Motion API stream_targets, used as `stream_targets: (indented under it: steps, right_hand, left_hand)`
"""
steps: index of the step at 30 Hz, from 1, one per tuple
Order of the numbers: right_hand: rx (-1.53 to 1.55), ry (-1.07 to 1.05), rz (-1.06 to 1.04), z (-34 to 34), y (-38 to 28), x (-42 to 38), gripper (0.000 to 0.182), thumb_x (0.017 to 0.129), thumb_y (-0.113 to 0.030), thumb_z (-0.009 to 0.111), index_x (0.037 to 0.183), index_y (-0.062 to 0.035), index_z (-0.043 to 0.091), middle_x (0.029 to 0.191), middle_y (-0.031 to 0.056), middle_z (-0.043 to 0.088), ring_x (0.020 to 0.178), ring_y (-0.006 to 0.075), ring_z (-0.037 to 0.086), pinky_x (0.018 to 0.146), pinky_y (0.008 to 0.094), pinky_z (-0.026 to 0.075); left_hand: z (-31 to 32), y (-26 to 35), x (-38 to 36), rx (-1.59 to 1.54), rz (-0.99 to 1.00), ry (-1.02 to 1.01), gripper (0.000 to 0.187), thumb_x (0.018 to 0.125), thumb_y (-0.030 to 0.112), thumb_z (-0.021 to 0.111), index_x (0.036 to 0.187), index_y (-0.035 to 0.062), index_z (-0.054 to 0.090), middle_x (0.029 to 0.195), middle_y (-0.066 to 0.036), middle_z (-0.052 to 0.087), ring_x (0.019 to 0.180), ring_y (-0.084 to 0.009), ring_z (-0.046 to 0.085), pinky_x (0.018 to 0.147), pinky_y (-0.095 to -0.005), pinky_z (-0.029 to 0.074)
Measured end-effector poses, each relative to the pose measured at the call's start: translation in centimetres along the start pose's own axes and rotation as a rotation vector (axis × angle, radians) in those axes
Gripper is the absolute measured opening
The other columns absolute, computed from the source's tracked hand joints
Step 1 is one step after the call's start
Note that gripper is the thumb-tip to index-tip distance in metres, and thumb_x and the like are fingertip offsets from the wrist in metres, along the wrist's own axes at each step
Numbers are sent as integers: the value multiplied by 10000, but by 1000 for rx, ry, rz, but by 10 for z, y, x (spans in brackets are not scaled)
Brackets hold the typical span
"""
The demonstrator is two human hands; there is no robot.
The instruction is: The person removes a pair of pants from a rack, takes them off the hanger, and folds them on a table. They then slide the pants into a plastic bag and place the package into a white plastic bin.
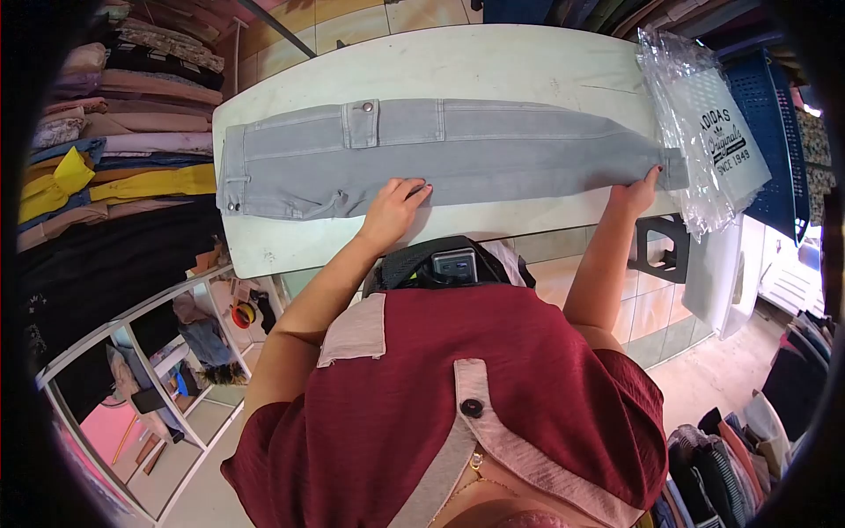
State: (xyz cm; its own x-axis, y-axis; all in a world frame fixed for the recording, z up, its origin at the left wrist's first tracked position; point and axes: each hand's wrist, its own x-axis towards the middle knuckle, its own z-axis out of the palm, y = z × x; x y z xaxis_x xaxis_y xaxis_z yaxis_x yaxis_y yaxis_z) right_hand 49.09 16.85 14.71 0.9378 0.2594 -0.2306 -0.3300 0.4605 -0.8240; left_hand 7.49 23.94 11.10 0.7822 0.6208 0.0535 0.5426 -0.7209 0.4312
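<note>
Grey cargo trousers (493, 150) lie folded lengthwise across the white table (528, 57), waistband at the left and leg hem at the right. A buttoned flap pocket shows on the upper side, and the cloth is creased near the waistband's lower edge. My left hand (396, 211) is at the near edge around mid-length, its fingers curled closed on the cloth. Close to the hem, my right hand (635, 194) grips the near edge, with one finger extended on top. The undersides of both hands are hidden.
A clear plastic bag (695, 132) and a white printed bag (731, 145) lie at the table's right end, beside a blue crate (779, 132). Stacks of folded clothes (150, 114) fill the left side. More clothes (722, 466) stand at lower right.
</note>
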Motion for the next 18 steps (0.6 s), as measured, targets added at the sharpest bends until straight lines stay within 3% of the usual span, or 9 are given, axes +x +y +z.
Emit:
stream_targets:
  steps: [4,5,6,7,9,10,13,14,18]
  right_hand:
    - [-497,-236,-409,42,11,-80,302,880,-87,519,1163,18,523,1134,123,577,932,211,577,819,356,463]
    - [-713,-321,-510,35,31,-92,300,854,-25,511,1150,18,534,1131,121,578,912,189,573,799,344,460]
    - [-669,-525,-455,21,60,-107,389,771,71,492,1151,11,543,1161,149,566,1008,216,561,851,337,449]
    - [-809,-713,-822,70,32,-162,539,667,123,469,1188,-2,533,1211,190,535,1127,280,520,935,363,415]
    - [-1040,-1151,-900,73,76,-194,623,656,26,566,1270,-22,472,1314,199,447,1239,346,419,1016,460,338]
    - [-1231,-1343,-1039,70,96,-206,645,665,-22,598,1293,-29,448,1344,188,420,1253,359,396,1023,495,320]
    - [-1245,-1718,-947,31,145,-218,664,732,-164,654,1328,-25,397,1409,193,343,1327,352,293,1073,511,220]
    - [-1249,-1717,-946,40,130,-217,664,732,-164,654,1328,-25,397,1409,193,343,1327,352,293,1073,511,220]
    - [-1394,-1214,-877,29,72,-173,889,659,-359,751,1374,-38,332,1444,158,300,1366,369,181,1043,627,110]
  left_hand:
    - [-6,-24,2,-466,-178,-14,387,924,265,439,1251,76,517,1210,-66,554,1035,-261,550,910,-345,430]
    - [-5,-37,3,-974,-363,-52,547,926,429,338,1293,41,455,1243,-95,530,1043,-272,560,911,-362,438]
    - [-4,-46,1,-1485,-548,-90,731,928,592,236,1335,6,394,1276,-124,506,1051,-284,570,913,-379,446]
    - [-11,-49,1,-1485,-552,-90,731,928,592,236,1335,6,394,1276,-124,506,1051,-284,570,913,-379,446]
    - [-30,-50,2,-1923,-593,-80,970,823,753,95,1380,-15,297,1283,-152,485,1096,-272,558,947,-402,432]
    - [-31,-53,1,-1979,-554,-95,1009,783,795,177,1386,-7,280,1301,-142,470,1142,-256,532,968,-392,417]
    - [-33,-43,6,-1760,-841,33,853,851,715,262,1358,33,340,1266,-114,501,1104,-232,555,925,-393,449]
    - [-21,-53,6,-1759,-769,-9,591,908,490,474,1322,78,384,1215,-85,532,1051,-193,573,870,-367,479]
    - [-25,-39,12,-1400,-834,-42,458,890,191,578,1304,107,401,1178,-59,549,1019,-153,567,822,-327,491]
